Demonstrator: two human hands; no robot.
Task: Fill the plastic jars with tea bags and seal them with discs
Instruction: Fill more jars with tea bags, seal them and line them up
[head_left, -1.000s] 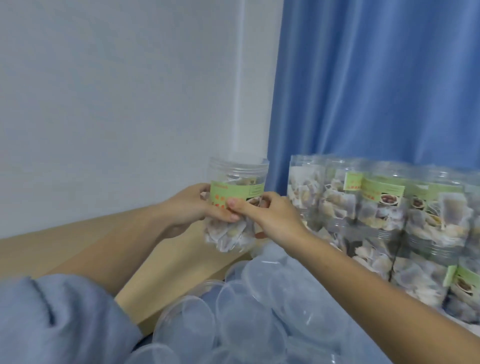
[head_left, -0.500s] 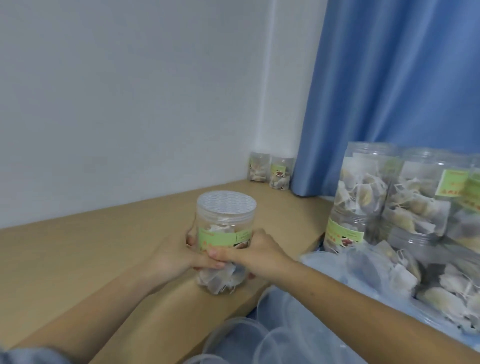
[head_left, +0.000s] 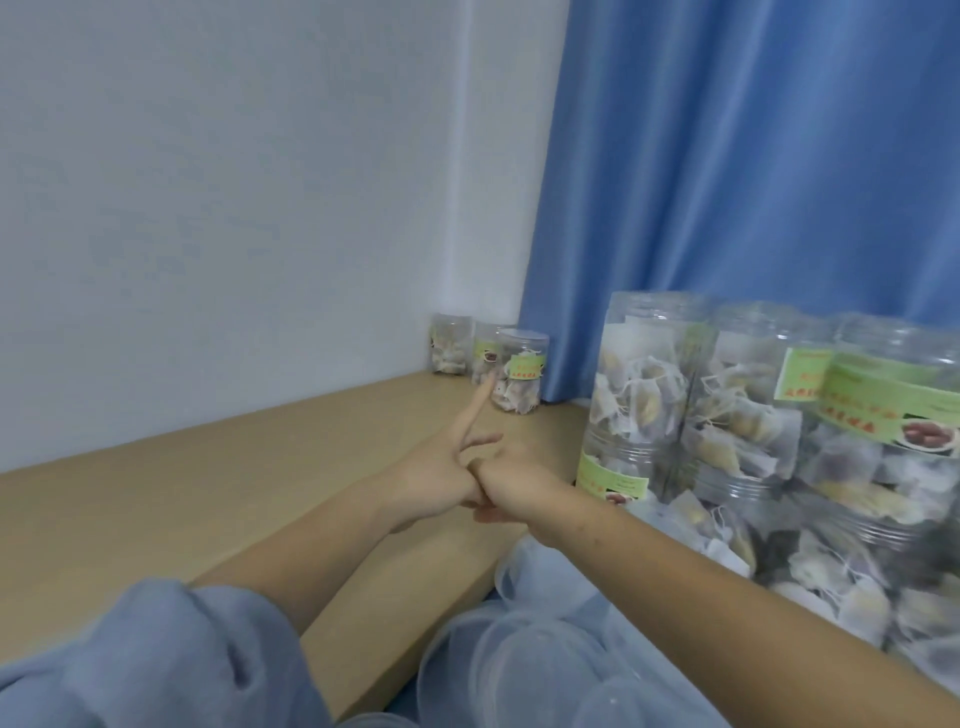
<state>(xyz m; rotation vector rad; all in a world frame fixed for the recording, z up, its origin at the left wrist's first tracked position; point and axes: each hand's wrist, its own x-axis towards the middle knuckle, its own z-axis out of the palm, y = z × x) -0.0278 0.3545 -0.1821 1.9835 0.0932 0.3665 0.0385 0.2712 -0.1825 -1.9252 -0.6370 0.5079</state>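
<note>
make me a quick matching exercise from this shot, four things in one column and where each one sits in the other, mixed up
Things:
1. three small jars
2. stacked filled jars
3. clear discs
4. blue curtain

Places:
A. heaped low in front, below the wooden ledge's edge
B. hanging at the back, right of the white wall
C. far corner of the ledge, by the wall
D. piled at the right, near the camera

Pairs: 1-C, 2-D, 3-A, 4-B
</note>
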